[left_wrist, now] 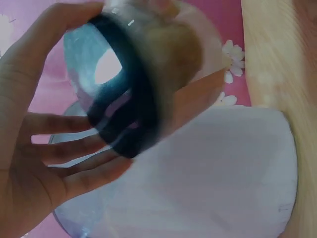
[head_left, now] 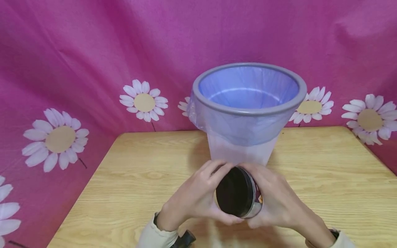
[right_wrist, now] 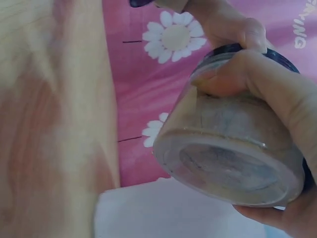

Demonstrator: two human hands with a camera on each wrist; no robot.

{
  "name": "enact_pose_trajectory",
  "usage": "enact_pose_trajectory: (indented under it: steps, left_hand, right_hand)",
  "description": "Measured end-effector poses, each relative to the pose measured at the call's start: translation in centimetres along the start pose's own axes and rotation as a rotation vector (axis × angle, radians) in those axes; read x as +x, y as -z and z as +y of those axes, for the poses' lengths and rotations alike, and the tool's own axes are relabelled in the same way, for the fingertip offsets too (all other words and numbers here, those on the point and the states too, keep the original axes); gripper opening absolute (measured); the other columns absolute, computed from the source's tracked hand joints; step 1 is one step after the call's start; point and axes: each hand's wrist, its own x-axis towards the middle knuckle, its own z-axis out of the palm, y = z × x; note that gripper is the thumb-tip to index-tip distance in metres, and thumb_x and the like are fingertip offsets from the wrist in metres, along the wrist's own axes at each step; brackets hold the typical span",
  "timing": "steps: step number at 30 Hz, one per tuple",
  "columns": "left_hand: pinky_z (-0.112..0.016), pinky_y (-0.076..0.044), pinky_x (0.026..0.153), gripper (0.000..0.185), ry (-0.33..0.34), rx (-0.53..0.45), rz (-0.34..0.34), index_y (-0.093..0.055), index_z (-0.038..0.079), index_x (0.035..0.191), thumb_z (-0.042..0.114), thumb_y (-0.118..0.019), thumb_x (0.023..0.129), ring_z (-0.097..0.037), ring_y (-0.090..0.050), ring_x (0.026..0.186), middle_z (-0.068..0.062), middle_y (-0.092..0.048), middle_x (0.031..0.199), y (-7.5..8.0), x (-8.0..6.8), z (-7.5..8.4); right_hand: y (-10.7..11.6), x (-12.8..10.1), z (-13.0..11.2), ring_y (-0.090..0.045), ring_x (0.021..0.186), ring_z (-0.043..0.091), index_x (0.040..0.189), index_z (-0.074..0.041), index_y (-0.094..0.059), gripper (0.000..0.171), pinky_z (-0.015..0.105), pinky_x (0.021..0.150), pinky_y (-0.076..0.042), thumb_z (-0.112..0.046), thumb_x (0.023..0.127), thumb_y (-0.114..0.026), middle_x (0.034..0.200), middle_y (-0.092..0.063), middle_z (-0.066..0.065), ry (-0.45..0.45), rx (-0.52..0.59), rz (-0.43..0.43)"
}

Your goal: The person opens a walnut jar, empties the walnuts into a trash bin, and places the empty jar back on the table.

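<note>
Curling the left hand point(head_left: 198, 198) round the black lid point(head_left: 233, 196) of a clear jar point(head_left: 248, 198), fingers spread along the rim and clamped on it. Holding that jar tipped on its side just above the wooden table point(head_left: 130, 179), directly in front of the lined waste bin point(head_left: 248, 106). Gripping the jar's glass body with the right hand point(head_left: 276, 199), thumb and fingers wrapped tight around it.
</note>
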Motion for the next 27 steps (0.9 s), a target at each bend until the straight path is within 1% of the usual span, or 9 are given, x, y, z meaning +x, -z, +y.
enact_pose_trajectory:
  steps: [3,5,10,15,18,20,23,25,27]
  left_hand:
    - [-0.022,-0.045,0.094,0.101,0.015,-0.004,-0.037,-0.052,0.008,0.129,0.063,-0.083,0.052,-0.016,-0.052,0.106,-0.004,-0.054,0.118,0.0,0.0,0.0]
    - [-0.022,-0.046,0.093,0.100,0.017,-0.003,-0.038,-0.052,0.008,0.127,0.064,-0.084,0.050,-0.016,-0.052,0.105,-0.004,-0.055,0.117,-0.1,-0.1,0.0]
    - [-0.021,-0.045,0.093,0.099,-0.009,-0.007,0.032,-0.054,0.008,0.125,0.064,-0.083,0.050,-0.016,-0.052,0.104,-0.003,-0.056,0.116,-0.5,0.0,-0.3]
    - [-0.018,-0.045,0.090,0.082,0.009,-0.019,0.112,-0.059,0.007,0.117,0.059,-0.082,0.058,-0.013,-0.051,0.100,-0.002,-0.056,0.108,-1.0,0.1,-0.1]
    - [-0.019,-0.044,0.094,0.079,0.013,-0.023,0.123,-0.059,0.007,0.120,0.056,-0.081,0.062,-0.013,-0.050,0.105,-0.003,-0.055,0.112,-1.0,0.3,0.0]
    - [-0.021,-0.042,0.097,0.086,-0.001,-0.033,0.100,-0.055,0.007,0.128,0.055,-0.081,0.062,-0.014,-0.049,0.111,-0.004,-0.053,0.119,-0.8,0.3,0.0]
    - [-0.025,-0.039,0.104,0.102,-0.044,-0.019,0.024,-0.041,0.006,0.142,0.055,-0.082,0.063,-0.019,-0.044,0.121,-0.009,-0.045,0.133,-0.6,0.1,-0.2]
    - [-0.026,-0.037,0.106,0.109,-0.078,-0.010,-0.012,-0.033,0.005,0.147,0.055,-0.083,0.064,-0.020,-0.041,0.125,-0.011,-0.041,0.137,-0.7,0.1,-0.4]
    - [-0.027,-0.035,0.108,0.113,-0.107,-0.005,-0.018,-0.029,0.004,0.149,0.056,-0.083,0.063,-0.021,-0.040,0.127,-0.013,-0.040,0.139,-0.8,0.1,-0.6]
  right_hand:
    - [-0.2,-0.2,-0.1,-0.057,0.098,0.010,0.128,-0.009,-0.052,0.109,0.038,0.073,-0.054,-0.033,0.028,-0.088,0.116,-0.059,-0.006,-0.023,-0.008,-0.030]
    - [-0.3,-0.3,-0.2,-0.058,0.099,0.012,0.129,-0.009,-0.051,0.110,0.039,0.072,-0.055,-0.032,0.028,-0.089,0.116,-0.059,-0.005,-0.031,-0.013,-0.031]
    - [-0.4,-0.2,-0.5,-0.059,0.098,0.013,0.129,-0.009,-0.051,0.110,0.040,0.071,-0.055,-0.031,0.027,-0.088,0.116,-0.059,-0.005,-0.035,-0.015,-0.005]
    - [-0.7,0.1,-1.0,-0.056,0.099,0.011,0.128,-0.010,-0.053,0.105,0.039,0.072,-0.054,-0.030,0.030,-0.086,0.116,-0.058,-0.006,-0.041,-0.038,-0.001]
    - [-0.5,0.2,-1.0,-0.055,0.098,0.011,0.128,-0.011,-0.053,0.105,0.039,0.070,-0.053,-0.030,0.030,-0.085,0.113,-0.058,-0.007,-0.059,-0.053,0.006]
    - [-0.2,0.3,-0.9,-0.055,0.098,0.011,0.128,-0.011,-0.052,0.107,0.039,0.071,-0.053,-0.030,0.029,-0.085,0.113,-0.058,-0.006,-0.067,-0.051,0.013]
    - [0.4,0.3,-0.5,-0.054,0.100,0.011,0.129,-0.010,-0.051,0.109,0.039,0.075,-0.053,-0.029,0.028,-0.087,0.115,-0.058,-0.006,-0.075,-0.038,0.022]
    - [0.7,0.3,-0.3,-0.054,0.103,0.011,0.129,-0.009,-0.050,0.110,0.038,0.079,-0.053,-0.030,0.028,-0.088,0.118,-0.057,-0.005,-0.075,-0.019,0.020]
    - [0.9,0.3,-0.1,-0.054,0.105,0.010,0.130,-0.009,-0.050,0.110,0.035,0.081,-0.053,-0.031,0.029,-0.090,0.119,-0.057,-0.006,-0.073,-0.008,0.021]
